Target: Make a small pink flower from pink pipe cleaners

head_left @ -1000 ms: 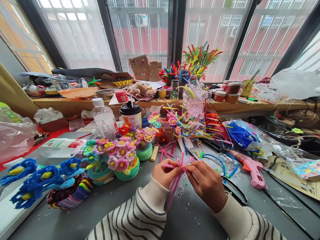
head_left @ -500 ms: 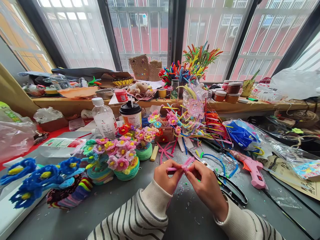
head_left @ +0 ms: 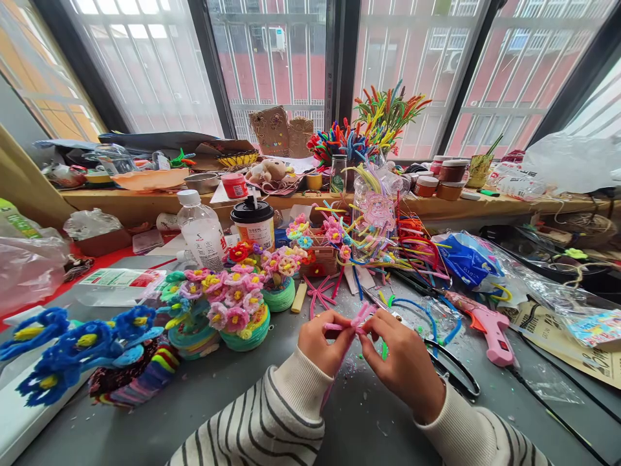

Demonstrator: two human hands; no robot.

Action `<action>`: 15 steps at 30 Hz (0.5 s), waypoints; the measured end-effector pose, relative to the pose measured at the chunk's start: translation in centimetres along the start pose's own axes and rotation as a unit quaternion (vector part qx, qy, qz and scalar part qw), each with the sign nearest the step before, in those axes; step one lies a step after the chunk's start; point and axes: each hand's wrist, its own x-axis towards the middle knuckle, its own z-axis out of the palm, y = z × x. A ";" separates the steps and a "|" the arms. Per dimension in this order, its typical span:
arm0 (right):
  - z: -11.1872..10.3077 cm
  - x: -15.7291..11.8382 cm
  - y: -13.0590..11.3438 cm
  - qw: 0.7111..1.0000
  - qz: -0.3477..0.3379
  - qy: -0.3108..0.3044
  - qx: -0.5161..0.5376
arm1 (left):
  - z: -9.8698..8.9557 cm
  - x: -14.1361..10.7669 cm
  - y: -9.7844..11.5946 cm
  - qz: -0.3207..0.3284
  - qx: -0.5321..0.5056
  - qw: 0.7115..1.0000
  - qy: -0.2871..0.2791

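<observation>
Round green-and-yellow pots [head_left: 251,331] hold fuzzy pink flowers [head_left: 235,299]. Both the left hand [head_left: 326,342] and right hand [head_left: 402,362] pinch fuzzy pink stems [head_left: 359,318] between them; the right fingers have loosened slightly since earlier. Beneath lies a glitter-strewn grey tabletop [head_left: 359,427], before barred windows [head_left: 276,65].

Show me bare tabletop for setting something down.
Bare grey table, bar tiny scraps: between flower pots and left sleeve; between left sleeve and right sleeve. Crowded: beyond the glue gun and along the windowsill.
</observation>
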 end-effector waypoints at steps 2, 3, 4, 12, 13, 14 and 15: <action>0.1 -0.1 -0.1 0.997 -0.033 0.015 -0.063 | -0.1 0.0 0.2 0.004 0.009 1.000 -0.021; 0.1 -0.1 -0.1 0.994 -0.048 0.025 -0.091 | -0.2 0.0 0.3 0.007 0.010 0.999 -0.029; 0.1 -0.1 -0.2 0.991 -0.059 0.033 -0.111 | -0.2 0.0 0.4 0.009 0.008 0.999 -0.035; -0.1 0.0 -0.4 0.999 0.024 -0.029 0.016 | -0.1 0.0 0.5 0.001 -0.054 0.998 -0.039; -0.2 0.1 -0.4 0.997 0.043 -0.030 0.048 | -0.1 0.0 0.6 -0.002 -0.063 0.997 -0.033; -0.2 0.2 -0.4 0.994 0.064 -0.030 0.082 | 0.0 0.0 0.6 -0.005 -0.071 0.997 -0.024; -0.3 0.3 -0.3 0.988 0.087 -0.033 0.121 | 0.0 0.0 0.7 -0.008 -0.077 0.997 -0.015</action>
